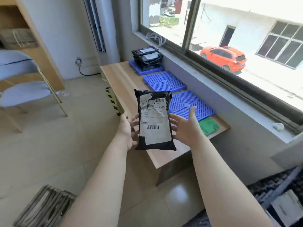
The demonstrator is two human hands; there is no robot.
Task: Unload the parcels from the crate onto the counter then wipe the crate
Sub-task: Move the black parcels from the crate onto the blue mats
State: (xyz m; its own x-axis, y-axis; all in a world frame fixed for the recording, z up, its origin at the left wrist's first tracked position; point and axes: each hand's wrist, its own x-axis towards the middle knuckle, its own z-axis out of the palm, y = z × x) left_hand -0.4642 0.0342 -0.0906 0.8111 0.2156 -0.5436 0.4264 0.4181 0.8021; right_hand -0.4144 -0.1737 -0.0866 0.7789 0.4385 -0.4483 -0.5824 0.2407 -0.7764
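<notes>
A black parcel (154, 118) with a torn white shipping label is held upright above the near end of the wooden counter (121, 79). My left hand (127, 130) grips its left edge and my right hand (185, 126) supports its right edge from behind. A stack of black parcels (147, 57) lies on the far blue mat (139, 68). Two more blue grid mats (164, 81) (190, 104) lie bare along the window wall. A green cloth (208, 126) sits at the counter's near right corner. At the bottom right, a dark crate (278, 194) is partly visible and blurred.
A window sill (229, 99) runs along the right of the counter. A chair (24, 89) stands at left on the tiled floor. A striped black-and-yellow piece (113, 102) leans at the counter's left edge. A slatted wooden object (44, 207) lies at bottom left.
</notes>
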